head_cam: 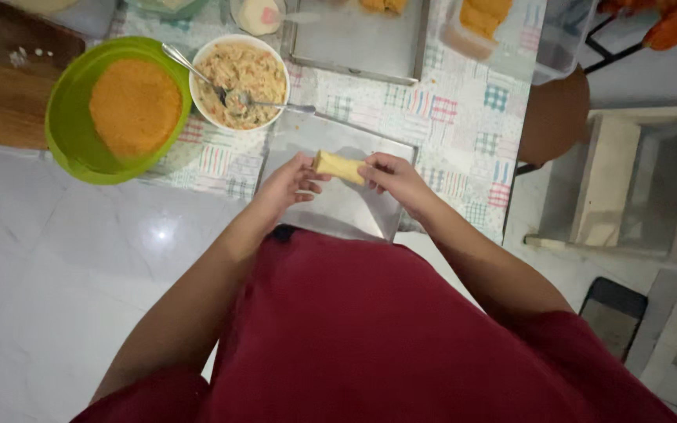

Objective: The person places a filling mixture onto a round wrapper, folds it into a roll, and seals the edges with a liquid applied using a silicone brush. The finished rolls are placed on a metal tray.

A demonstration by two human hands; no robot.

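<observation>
Both hands, left and right, grasp a pale roll by its ends. A metal tray lies beneath.

bare metal tray under hands, white bowl with spoons just beyond

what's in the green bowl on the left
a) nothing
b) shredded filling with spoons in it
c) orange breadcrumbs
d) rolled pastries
c: the green bowl holds a mound of fine orange breadcrumbs, while the shredded filling with two spoons sits in the white bowl beside it, and the one pale roll is held between the left hand and the right hand over a metal tray.
</observation>
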